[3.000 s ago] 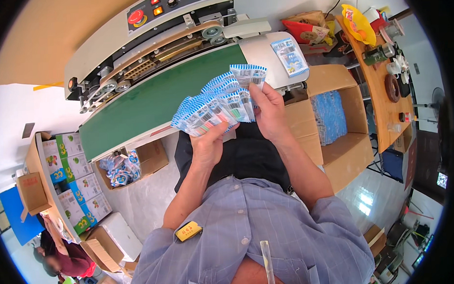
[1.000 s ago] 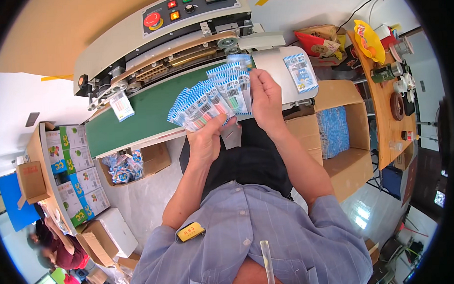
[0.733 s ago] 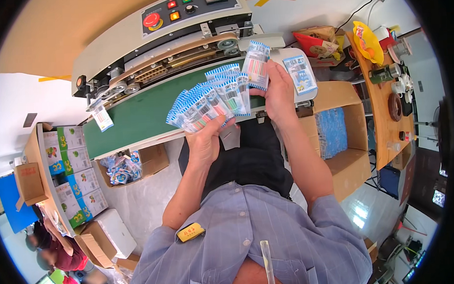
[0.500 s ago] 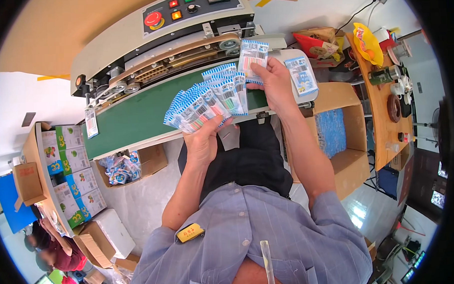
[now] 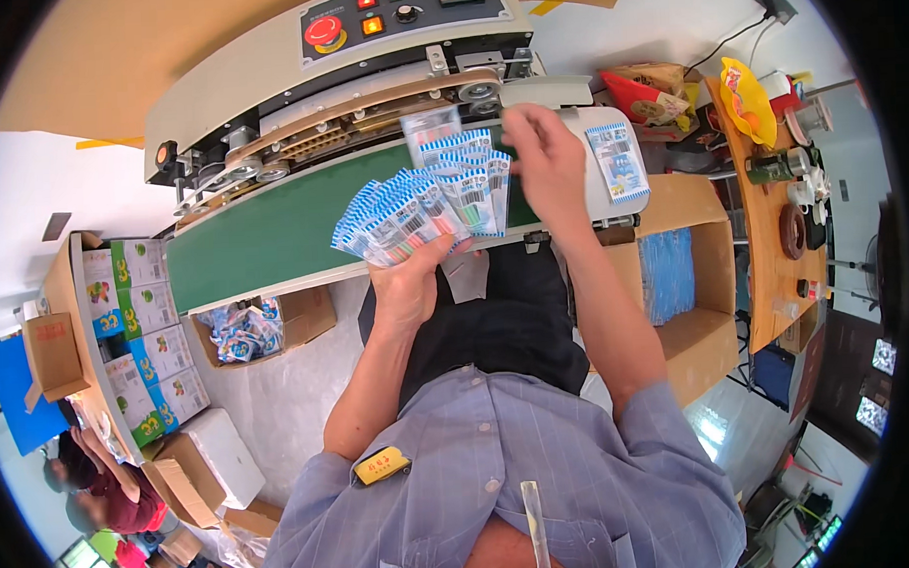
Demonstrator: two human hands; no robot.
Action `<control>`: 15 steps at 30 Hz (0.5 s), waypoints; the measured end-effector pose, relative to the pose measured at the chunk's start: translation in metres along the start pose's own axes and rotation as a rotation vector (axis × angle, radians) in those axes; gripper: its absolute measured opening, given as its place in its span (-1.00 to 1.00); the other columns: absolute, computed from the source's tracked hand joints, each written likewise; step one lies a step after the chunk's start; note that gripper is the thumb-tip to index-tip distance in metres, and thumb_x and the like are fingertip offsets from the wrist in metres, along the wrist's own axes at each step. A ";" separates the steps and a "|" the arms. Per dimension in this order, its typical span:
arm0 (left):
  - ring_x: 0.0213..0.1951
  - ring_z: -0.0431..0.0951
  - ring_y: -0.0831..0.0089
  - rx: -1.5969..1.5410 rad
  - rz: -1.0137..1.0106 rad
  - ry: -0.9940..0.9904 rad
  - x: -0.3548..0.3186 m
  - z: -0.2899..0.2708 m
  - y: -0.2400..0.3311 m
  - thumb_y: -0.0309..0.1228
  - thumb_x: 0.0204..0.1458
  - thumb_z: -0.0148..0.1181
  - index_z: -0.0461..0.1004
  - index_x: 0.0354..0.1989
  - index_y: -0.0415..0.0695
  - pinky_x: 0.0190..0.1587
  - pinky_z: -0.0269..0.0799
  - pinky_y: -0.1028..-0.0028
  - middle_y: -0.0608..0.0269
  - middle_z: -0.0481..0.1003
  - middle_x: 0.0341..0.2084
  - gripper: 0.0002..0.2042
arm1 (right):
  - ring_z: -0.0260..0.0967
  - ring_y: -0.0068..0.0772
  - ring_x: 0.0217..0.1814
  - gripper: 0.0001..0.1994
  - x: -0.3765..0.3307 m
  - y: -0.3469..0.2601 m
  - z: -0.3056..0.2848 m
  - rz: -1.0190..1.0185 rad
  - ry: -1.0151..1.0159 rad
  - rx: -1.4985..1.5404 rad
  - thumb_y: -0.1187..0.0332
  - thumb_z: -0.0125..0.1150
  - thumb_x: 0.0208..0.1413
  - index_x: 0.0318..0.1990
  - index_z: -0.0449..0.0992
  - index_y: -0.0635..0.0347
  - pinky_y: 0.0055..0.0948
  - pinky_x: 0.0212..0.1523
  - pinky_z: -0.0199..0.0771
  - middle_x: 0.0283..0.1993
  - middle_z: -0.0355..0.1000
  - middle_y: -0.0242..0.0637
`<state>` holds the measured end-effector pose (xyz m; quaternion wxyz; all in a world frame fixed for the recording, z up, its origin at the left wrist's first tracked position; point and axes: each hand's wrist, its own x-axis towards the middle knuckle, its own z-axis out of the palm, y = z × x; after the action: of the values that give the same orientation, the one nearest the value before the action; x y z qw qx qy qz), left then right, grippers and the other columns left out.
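My left hand [image 5: 410, 273] is closed around the lower end of a fan of small blue-and-white striped packets [image 5: 392, 221], held over the green conveyor belt [image 5: 272, 224]. Behind the fan, a single clear-fronted packet [image 5: 432, 127] stands with its upper edge at the band of the sealing machine [image 5: 358, 99]; the fan hides its lower part. Just right of the fan is my right hand [image 5: 547, 166], its fingers half bent and apart, nothing seen in them. One more packet [image 5: 618, 164] lies on the white end plate [image 5: 597, 204] beside this hand.
Below the plate stands an open carton [image 5: 711, 320] with blue packets inside. Another carton [image 5: 311, 319] of loose packets sits under the belt. Printed boxes [image 5: 167, 354] are stacked at left; a wooden table [image 5: 776, 308] with cups is at right. Two people are at far lower left.
The packet from my right hand now stands at the sealing band, further left, and that hand has let go. The packet at the belt's left end is out of sight. The view has shifted slightly.
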<state>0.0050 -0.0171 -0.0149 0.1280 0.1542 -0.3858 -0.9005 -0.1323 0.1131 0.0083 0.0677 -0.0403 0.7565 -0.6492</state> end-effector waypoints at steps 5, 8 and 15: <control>-0.09 0.57 0.23 0.008 -0.031 -0.050 0.003 0.004 -0.003 -0.74 -0.05 0.17 0.37 0.07 -0.20 -0.17 0.63 0.23 0.14 0.50 -0.09 -0.55 | 0.52 -0.55 -0.10 -0.69 -0.019 0.019 -0.022 0.208 -0.420 0.486 0.37 0.00 0.30 0.13 0.43 0.24 -0.52 -0.18 0.56 -0.13 0.54 -0.33; -0.12 0.58 0.26 0.014 -0.036 -0.055 0.002 0.008 -0.006 -0.74 -0.05 0.18 0.37 0.06 -0.20 -0.20 0.63 0.25 0.14 0.51 -0.10 -0.56 | 0.46 -0.66 -0.15 -0.73 -0.021 0.023 -0.020 0.265 -0.575 0.646 0.37 0.08 0.26 0.08 0.50 0.17 -0.56 -0.17 0.47 -0.12 0.53 -0.43; -0.09 0.58 0.28 0.026 -0.053 0.061 0.001 0.015 -0.007 -0.72 -0.03 0.21 0.38 0.05 -0.18 -0.16 0.65 0.28 0.15 0.51 -0.09 -0.57 | 0.51 -0.60 -0.31 -0.79 -0.028 0.021 -0.007 0.032 -0.178 0.385 0.39 0.03 0.28 -0.06 0.56 0.24 -0.59 -0.33 0.54 -0.25 0.56 -0.38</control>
<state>-0.0026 -0.0031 -0.0106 0.1138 0.1933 -0.3890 -0.8935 -0.1056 0.1270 -0.0099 0.1510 -0.0716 0.6101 -0.7745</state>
